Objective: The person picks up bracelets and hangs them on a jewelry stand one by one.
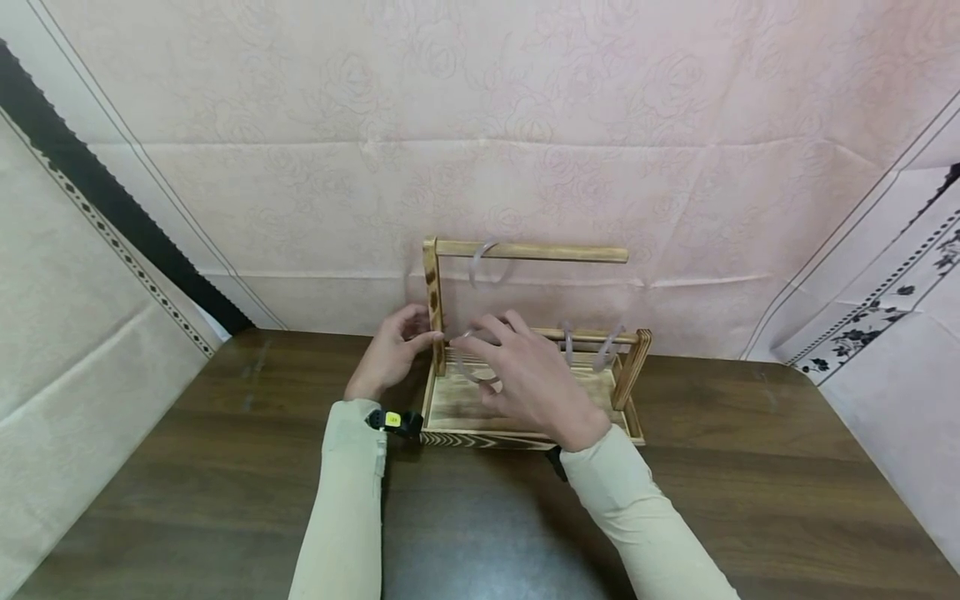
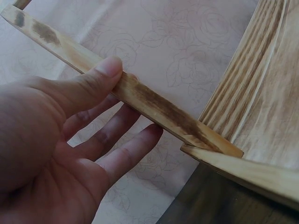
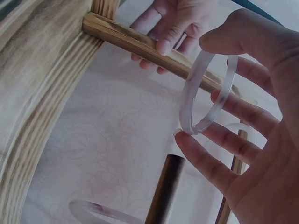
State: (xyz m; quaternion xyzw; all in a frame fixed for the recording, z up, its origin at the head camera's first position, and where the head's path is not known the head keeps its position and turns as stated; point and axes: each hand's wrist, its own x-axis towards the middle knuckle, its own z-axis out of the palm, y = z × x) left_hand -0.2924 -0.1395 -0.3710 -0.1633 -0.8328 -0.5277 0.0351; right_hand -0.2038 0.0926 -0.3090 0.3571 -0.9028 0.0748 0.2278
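Note:
A wooden bangle stand with a tray base (image 1: pixel 480 404) sits on the table. My left hand (image 1: pixel 393 354) grips its left upright post (image 2: pixel 154 105), thumb on the near face and fingers behind. In my right hand (image 1: pixel 536 383) is a translucent pale bangle (image 3: pixel 189 102), pinched between thumb and fingertips. It is apart from the lower bar (image 3: pixel 166 186), whose free end points towards it. Another bangle (image 1: pixel 474 267) hangs on the upper bar (image 1: pixel 562 252). Two more bangles (image 1: pixel 567 343) hang on the lower bar, nearer the right post (image 1: pixel 632 371).
The dark wooden table (image 1: pixel 247 467) stretches to both sides of the stand. Close behind the stand rises a pink floral cloth (image 1: pixel 525 183). White cloth panels (image 1: pixel 82 350) with dark trim flank the table.

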